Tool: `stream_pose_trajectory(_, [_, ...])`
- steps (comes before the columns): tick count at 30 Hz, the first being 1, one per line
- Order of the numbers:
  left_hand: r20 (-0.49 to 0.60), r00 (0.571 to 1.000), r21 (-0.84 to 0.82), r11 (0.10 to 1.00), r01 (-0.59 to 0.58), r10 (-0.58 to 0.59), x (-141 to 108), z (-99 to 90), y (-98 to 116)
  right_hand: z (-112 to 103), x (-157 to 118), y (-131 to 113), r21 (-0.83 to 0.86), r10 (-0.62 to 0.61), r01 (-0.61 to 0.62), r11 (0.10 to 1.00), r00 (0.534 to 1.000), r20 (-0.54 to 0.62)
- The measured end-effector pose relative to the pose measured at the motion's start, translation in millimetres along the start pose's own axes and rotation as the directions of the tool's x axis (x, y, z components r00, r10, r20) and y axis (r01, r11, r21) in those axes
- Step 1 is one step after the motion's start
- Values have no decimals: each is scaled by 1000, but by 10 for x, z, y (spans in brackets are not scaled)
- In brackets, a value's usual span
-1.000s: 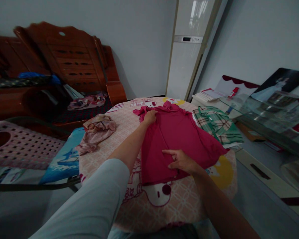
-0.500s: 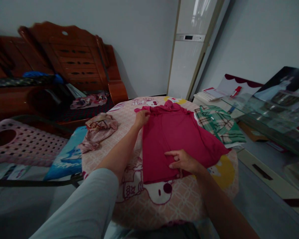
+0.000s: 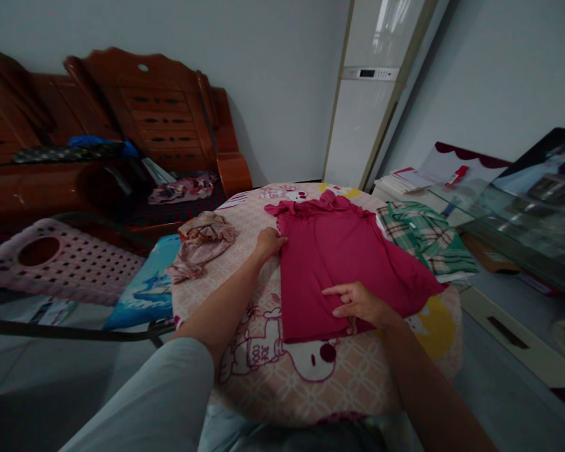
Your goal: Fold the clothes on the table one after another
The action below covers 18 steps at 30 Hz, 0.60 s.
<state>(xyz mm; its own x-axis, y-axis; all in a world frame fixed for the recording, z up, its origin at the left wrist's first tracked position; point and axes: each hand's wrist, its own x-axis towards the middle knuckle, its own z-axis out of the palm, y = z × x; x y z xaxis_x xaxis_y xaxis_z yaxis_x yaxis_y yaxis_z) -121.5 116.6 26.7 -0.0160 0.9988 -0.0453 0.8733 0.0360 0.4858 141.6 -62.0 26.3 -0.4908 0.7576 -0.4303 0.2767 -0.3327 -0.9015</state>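
Note:
A deep pink shirt [image 3: 353,251] lies folded over on the round table, its far end bunched and ruffled. At its left edge is my left hand [image 3: 269,243], the fingers closed in a pinch on the fabric. My right hand [image 3: 360,304] rests on the near part of the shirt, index finger stretched out and fingers apart, holding nothing. To the left lies a crumpled pale pink garment [image 3: 204,242]. A green plaid shirt [image 3: 426,235], folded, sits beyond the pink shirt's right side.
A patterned cloth [image 3: 358,383] covers the table. A pink woven chair [image 3: 75,263] and a blue cushion [image 3: 145,289] stand at the left. Behind is a wooden sofa [image 3: 155,119]. A glass shelf [image 3: 503,232] runs along the right, and a tall air conditioner [image 3: 358,119] stands at the back.
My left hand has slid toward me along the shirt's left edge, away from the far corner. My right hand stays in place on the fabric. The view has turned slightly left.

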Motion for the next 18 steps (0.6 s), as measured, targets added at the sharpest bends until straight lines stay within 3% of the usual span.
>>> stream_pose_trajectory(4, [123, 990, -226, 969, 96, -70, 39, 21, -67, -16, -28, 1, -105, 24, -24, 994, 1000, -1])
stream_pose_trajectory(7, [122, 989, -285, 952, 111, -79, 48, 41, -96, -13, -62, -36, -373, -52, -3, 928, 989, -138])
stream_pose_trajectory(9, [83, 994, -281, 955, 95, -74, 69, 52, -107, 50, -80, -118, -590, -213, -3, 808, 931, -297])
stream_pose_trajectory(11, [9, 997, -260, 963, 76, -77, 118, 59, -112, 203, -83, -240, -732, -383, -11, 682, 847, -370])
stream_pose_trajectory(12, [-32, 996, -245, 967, 69, -80, 154, 62, -110, 317, -78, -302, -770, -433, 7, 638, 830, -352])
stream_pose_trajectory(14, [-86, 993, -202, 977, 66, -85, 244, 65, -97, 604, -54, -394, -834, -495, 127, 537, 848, -190])
stream_pose_trajectory(16, [-86, 992, -142, 987, 77, -89, 349, 66, -65, 922, -17, -402, -917, -511, 185, 353, 859, -24])
stream_pose_trajectory(18, [-80, 996, -80, 996, 40, -47, 459, 69, -16, 1203, 29, -321, -970, -479, 173, 173, 875, 71])
